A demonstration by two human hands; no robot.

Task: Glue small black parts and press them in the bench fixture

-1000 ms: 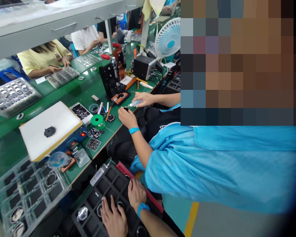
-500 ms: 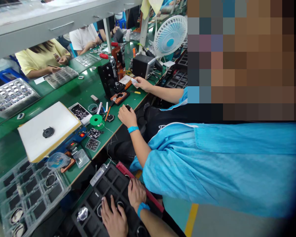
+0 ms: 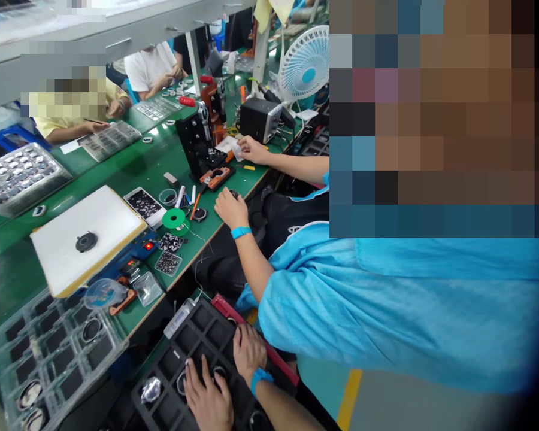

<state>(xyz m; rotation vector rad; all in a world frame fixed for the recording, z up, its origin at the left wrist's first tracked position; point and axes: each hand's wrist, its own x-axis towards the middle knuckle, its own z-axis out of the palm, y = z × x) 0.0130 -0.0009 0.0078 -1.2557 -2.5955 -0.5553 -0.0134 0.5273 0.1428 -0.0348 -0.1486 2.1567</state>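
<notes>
Both my hands rest on a black foam tray (image 3: 193, 335) with square compartments, low in the head view. My left hand (image 3: 209, 398) lies flat with its fingers spread over a compartment that holds a metal ring (image 3: 181, 382). My right hand (image 3: 248, 353), with a blue wristband, curls its fingers down into the compartment beside another ring (image 3: 218, 372); whether it grips that ring is hidden. A shiny wrapped part (image 3: 151, 389) lies in a compartment to the left.
A co-worker in a blue coat (image 3: 386, 311) sits close on the right, one hand (image 3: 231, 208) on a small dark part, the other (image 3: 251, 149) by a black press (image 3: 200, 140). The green bench (image 3: 130, 167) carries a white pad (image 3: 87, 230), clear trays (image 3: 49, 353) and a fan (image 3: 305, 66).
The co-worker's far hand has moved from the bench edge up to the black press with a small white item. My own hands have stayed on the black tray.
</notes>
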